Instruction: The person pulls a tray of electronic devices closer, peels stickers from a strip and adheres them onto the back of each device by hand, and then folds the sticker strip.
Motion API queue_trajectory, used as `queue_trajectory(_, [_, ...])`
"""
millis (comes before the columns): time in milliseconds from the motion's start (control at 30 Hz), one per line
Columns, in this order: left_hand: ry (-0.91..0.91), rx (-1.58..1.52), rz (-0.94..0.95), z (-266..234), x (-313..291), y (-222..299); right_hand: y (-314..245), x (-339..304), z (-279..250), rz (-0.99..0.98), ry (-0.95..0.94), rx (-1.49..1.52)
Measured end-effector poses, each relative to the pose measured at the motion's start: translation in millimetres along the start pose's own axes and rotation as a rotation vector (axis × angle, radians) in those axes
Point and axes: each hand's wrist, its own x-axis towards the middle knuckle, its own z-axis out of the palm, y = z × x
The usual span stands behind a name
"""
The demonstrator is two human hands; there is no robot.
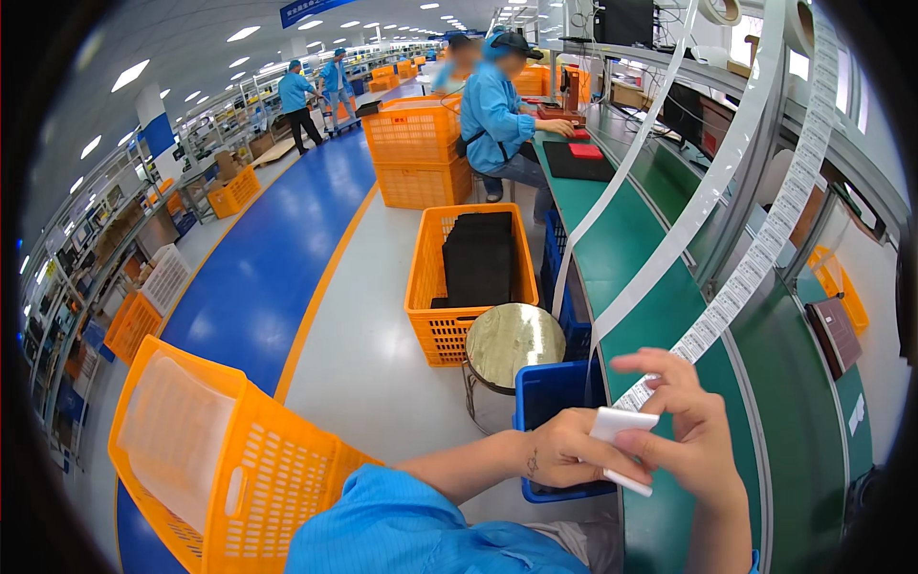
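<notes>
Low at the right, over the green bench (pixel 612 277), my left hand (pixel 564 448) is closed around a small white flat-edged piece (pixel 622 421). Its white edge also shows below the fingers; its exact kind I cannot make out. Against this piece rests the thumb of my right hand (pixel 693 430), whose other fingers are raised, curved and apart. Behind those fingers ends a long strip of printed white labels (pixel 741 282), hanging from the upper right. Whether the fingertips touch the strip is hidden.
Two plain white strips (pixel 703 196) hang beside the labels. Left of the bench stand a blue bin (pixel 535 383), a round stool (pixel 516 344) and an orange crate (pixel 440 330) with black sheets. Another orange crate (pixel 273 497) tilts near my left arm. A co-worker (pixel 497 115) sits farther along.
</notes>
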Motion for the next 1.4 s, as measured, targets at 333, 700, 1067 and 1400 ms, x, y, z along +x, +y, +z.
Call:
queue_trajectory(333, [0.924, -0.16, -0.534, -17.0, -17.5, -10.8, 86.0, 11.8, -78.4, 0.061, 1.167, -0.104])
queue_trajectory(700, [0.819, -0.15, -0.553, -9.1, -20.5, -7.4, 140.5, 64.4, -95.2, 0.15, 0.853, 0.001])
queue_trajectory(1067, [0.878, -0.085, -0.566, -16.1, -22.2, -4.6, 122.9, 57.7, -58.2, 0.061, 0.904, -0.35])
queue_trajectory(1400, [0.973, 0.329, -0.377, -38.9, -53.8, -34.1, 126.7, 105.3, -77.0, 0.086, 0.958, -0.191])
